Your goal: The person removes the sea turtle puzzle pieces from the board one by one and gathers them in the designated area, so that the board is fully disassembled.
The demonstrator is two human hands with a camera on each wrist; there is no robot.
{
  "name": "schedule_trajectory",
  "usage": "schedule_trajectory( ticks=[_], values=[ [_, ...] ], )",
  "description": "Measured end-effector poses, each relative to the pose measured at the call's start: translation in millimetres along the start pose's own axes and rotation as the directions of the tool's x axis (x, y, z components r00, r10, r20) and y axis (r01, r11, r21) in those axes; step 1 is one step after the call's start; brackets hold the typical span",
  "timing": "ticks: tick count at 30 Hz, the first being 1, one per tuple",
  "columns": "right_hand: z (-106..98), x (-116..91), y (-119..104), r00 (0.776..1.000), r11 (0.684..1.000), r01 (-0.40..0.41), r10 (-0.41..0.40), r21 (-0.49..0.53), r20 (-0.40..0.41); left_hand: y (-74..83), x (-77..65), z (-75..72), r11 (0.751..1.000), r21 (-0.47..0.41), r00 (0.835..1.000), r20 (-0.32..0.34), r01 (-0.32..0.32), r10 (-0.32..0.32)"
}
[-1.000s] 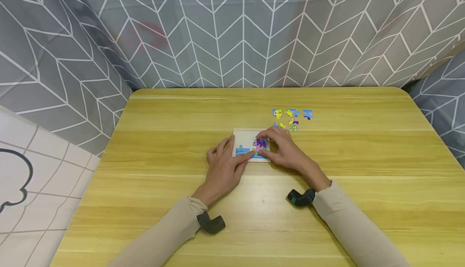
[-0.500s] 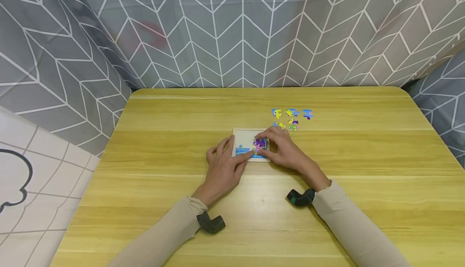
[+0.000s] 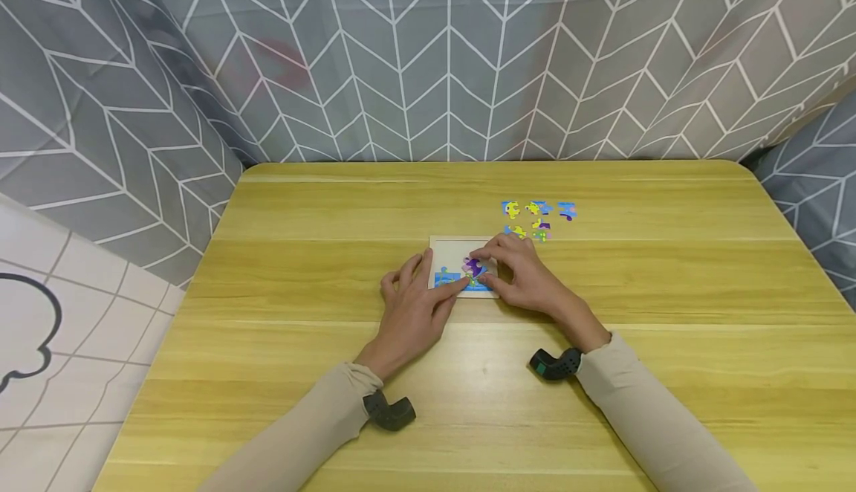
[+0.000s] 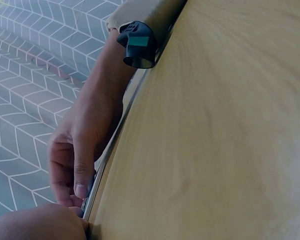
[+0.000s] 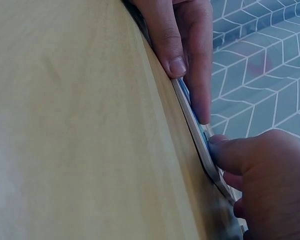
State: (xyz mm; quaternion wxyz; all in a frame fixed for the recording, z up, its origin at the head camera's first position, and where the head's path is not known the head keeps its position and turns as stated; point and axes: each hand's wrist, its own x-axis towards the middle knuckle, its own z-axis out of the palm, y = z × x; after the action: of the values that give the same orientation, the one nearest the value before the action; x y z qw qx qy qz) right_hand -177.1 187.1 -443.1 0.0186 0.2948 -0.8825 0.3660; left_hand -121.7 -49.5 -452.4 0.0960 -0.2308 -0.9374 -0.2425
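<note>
A small wooden puzzle tray (image 3: pixel 449 248) lies on the table, with blue jigsaw pieces (image 3: pixel 441 279) in its lower left corner. My left hand (image 3: pixel 411 314) rests along the tray's left side, a straight finger reaching over its lower edge to the pieces. Inside the tray at the right, my right hand (image 3: pixel 524 276) holds a purple jigsaw piece (image 3: pixel 475 267) between thumb and finger. That piece sits tilted over the blue bottom row. In the right wrist view the left hand (image 5: pixel 182 55) touches the tray edge (image 5: pixel 191 117), and the right thumb (image 5: pixel 235 152) is at its rim.
Behind the right hand lie several loose jigsaw pieces (image 3: pixel 535 209) in yellow, blue and purple. The wooden table (image 3: pixel 301 254) ends at a grey patterned curtain (image 3: pixel 428 68). A black wrist device (image 3: pixel 555 364) sits on the right forearm, another (image 3: pixel 389 412) on the left.
The purple piece has turned and shifted slightly left between the right hand's fingers. The left hand, the tray and the loose pieces stay in place.
</note>
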Motion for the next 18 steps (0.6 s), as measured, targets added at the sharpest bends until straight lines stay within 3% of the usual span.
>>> schedule_trajectory(
  ticks=[11, 18],
  values=[
    [0.6, -0.5, -0.3, 0.996, 0.994, 0.02, -0.029, -0.106, -0.081, 0.1, 0.5, 0.0, 1.0, -0.019, 1.0, 0.013, 0.019, -0.019],
    [5.6, 0.9, -0.8, 0.995, 0.994, 0.034, -0.043, -0.104, -0.087, 0.6, 0.9, -1.0, 1.0, -0.018, 1.0, 0.016, 0.023, -0.023]
  ],
)
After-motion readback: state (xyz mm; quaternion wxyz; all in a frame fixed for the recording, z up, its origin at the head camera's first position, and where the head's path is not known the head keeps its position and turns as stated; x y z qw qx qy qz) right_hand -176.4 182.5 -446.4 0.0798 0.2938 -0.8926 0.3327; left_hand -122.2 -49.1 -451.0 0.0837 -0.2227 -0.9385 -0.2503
